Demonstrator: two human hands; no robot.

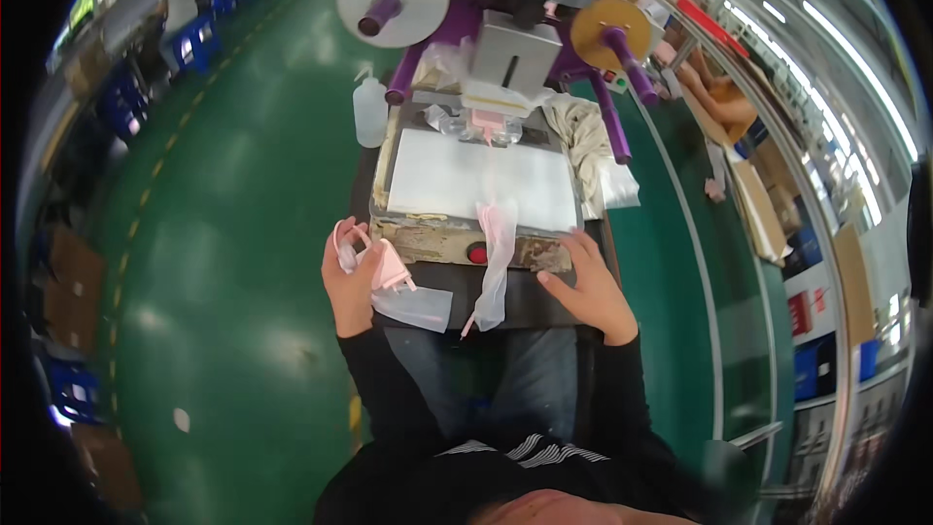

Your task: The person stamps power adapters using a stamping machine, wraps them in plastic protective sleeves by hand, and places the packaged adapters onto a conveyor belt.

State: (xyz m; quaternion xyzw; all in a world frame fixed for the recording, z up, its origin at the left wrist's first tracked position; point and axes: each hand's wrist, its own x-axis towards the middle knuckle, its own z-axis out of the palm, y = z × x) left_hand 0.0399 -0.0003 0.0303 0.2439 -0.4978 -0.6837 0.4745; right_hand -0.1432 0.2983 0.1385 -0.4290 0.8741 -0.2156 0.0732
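My left hand (348, 280) is closed around a pink plug charger (393, 266), whose pink cable loops up between the fingers. Below it, a translucent plastic sleeve (416, 308) lies at the front edge. My right hand (595, 290) holds nothing, its fingers spread beside the right front corner of a worn machine base (428, 239). Between the hands, a pink cable in a clear sleeve (497, 262) hangs over the base's front, next to a red button (476, 252). Farther back, another pink piece (487, 122) sits beneath the machine's grey press head (513, 56).
A white sheet (437, 175) covers the base. Reels on purple spindles (382, 15) flank the head. At left stands a white bottle (369, 109); crumpled cloth (581, 131) lies at right. Another person's arm (714, 102) shows beyond a conveyor line at right.
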